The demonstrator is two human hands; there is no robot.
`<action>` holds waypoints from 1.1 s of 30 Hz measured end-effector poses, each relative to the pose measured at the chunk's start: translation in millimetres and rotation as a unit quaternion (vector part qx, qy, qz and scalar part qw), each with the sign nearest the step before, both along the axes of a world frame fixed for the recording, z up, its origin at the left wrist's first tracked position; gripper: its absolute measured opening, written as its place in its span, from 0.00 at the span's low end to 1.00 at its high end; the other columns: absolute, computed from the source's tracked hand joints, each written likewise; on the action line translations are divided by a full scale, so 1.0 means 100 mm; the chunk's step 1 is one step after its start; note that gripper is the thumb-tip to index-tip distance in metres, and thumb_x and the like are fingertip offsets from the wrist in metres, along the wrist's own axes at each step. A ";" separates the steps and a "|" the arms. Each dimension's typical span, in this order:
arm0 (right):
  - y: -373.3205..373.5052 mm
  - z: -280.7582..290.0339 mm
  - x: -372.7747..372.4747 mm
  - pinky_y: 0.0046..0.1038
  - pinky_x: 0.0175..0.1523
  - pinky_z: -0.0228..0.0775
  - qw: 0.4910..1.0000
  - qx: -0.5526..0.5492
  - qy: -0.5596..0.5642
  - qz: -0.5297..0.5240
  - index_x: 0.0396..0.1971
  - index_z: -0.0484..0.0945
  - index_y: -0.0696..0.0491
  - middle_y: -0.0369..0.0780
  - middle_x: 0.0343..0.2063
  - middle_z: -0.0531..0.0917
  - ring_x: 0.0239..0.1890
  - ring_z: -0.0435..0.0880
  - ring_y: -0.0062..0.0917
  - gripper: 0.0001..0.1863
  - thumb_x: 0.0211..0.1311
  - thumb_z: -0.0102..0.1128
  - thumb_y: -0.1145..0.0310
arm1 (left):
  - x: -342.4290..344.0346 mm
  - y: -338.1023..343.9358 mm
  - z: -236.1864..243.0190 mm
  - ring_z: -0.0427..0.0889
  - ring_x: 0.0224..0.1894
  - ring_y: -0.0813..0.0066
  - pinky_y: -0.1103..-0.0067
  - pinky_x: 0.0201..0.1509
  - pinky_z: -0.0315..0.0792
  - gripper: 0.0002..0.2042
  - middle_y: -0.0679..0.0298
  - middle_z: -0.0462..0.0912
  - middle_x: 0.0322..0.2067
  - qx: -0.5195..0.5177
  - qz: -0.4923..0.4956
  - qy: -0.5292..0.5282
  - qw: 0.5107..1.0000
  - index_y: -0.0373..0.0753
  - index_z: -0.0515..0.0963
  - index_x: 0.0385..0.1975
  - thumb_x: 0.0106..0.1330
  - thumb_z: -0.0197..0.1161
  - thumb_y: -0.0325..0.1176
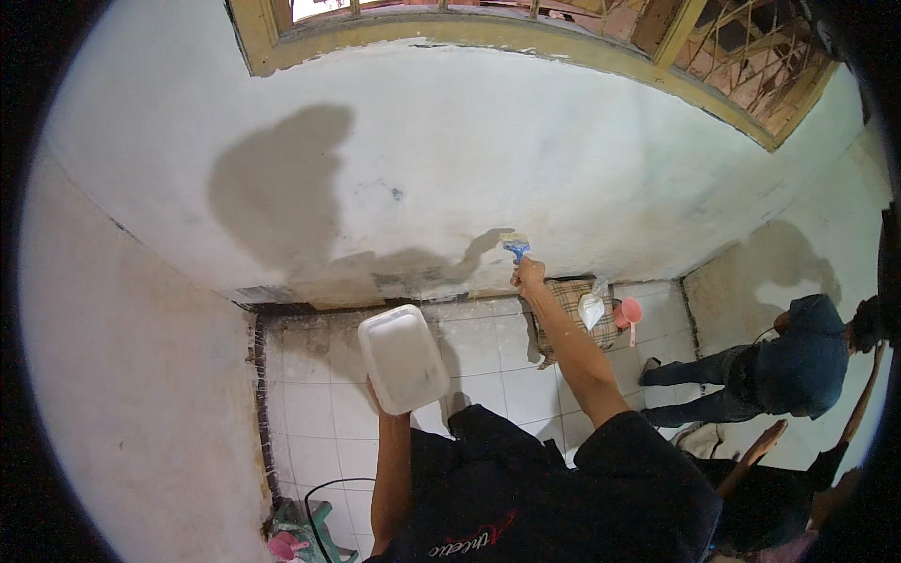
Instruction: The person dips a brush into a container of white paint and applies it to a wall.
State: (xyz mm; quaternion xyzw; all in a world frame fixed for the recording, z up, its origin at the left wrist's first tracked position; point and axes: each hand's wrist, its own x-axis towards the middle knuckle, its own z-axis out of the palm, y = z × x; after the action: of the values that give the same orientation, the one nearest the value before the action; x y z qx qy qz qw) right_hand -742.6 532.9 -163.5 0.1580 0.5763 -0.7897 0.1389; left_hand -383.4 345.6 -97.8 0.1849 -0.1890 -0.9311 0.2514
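Observation:
My right hand (pixel 528 275) grips a blue-handled brush (pixel 516 244), its pale bristles at the lower part of the white, patchy wall (pixel 441 141); whether they touch it I cannot tell. My left hand (pixel 383 396) holds a white rectangular plastic tray (pixel 402 361) from beneath, its fingers mostly hidden; whitish paint or liquid seems to be inside. Below my right arm, a checked cushion or bag (pixel 561 302) lies on the tiled floor with a white plastic bag (pixel 591 311) on it, beside a pink dipper (pixel 629 312).
A yellow-framed window (pixel 488 47) is above. Two other people (pixel 788 357) work close on my right, one in dark blue, one in black with an arm raised. At lower left are a green stool (pixel 319 521), another pink dipper (pixel 284 546) and a black cable.

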 end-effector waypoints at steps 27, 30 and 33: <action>-0.42 0.59 0.11 0.25 0.15 0.58 0.994 0.005 0.098 0.038 0.24 0.73 0.62 0.36 0.11 0.68 0.11 0.66 0.20 0.15 0.65 0.46 0.66 | -0.21 -0.07 -0.14 0.81 0.40 0.68 0.70 0.40 0.80 0.20 0.60 0.78 0.44 0.019 0.012 0.020 1.000 0.37 0.69 0.53 0.68 0.44 0.43; -0.45 1.47 -0.08 0.24 0.16 0.58 0.974 -0.078 0.204 0.060 0.30 0.73 0.62 0.35 0.15 0.68 0.13 0.66 0.20 0.12 0.65 0.46 0.69 | -0.15 -0.12 -0.15 0.81 0.40 0.68 0.70 0.40 0.80 0.20 0.60 0.78 0.44 0.019 0.012 0.019 1.000 0.37 0.69 0.53 0.68 0.44 0.43; -0.68 2.94 0.40 0.20 0.15 0.52 0.976 -0.131 0.158 0.069 0.32 0.72 0.61 0.32 0.14 0.65 0.12 0.61 0.15 0.12 0.68 0.46 0.66 | 0.00 -0.22 -0.12 0.81 0.40 0.68 0.70 0.41 0.80 0.20 0.60 0.78 0.44 0.016 0.028 0.019 0.999 0.37 0.69 0.53 0.68 0.44 0.43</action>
State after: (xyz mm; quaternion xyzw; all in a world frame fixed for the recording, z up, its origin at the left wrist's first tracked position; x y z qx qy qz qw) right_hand -702.5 465.2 130.9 -0.0284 0.4922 -0.8618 0.1194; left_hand -383.0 324.1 -110.1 0.1761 -0.1641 -0.9299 0.2782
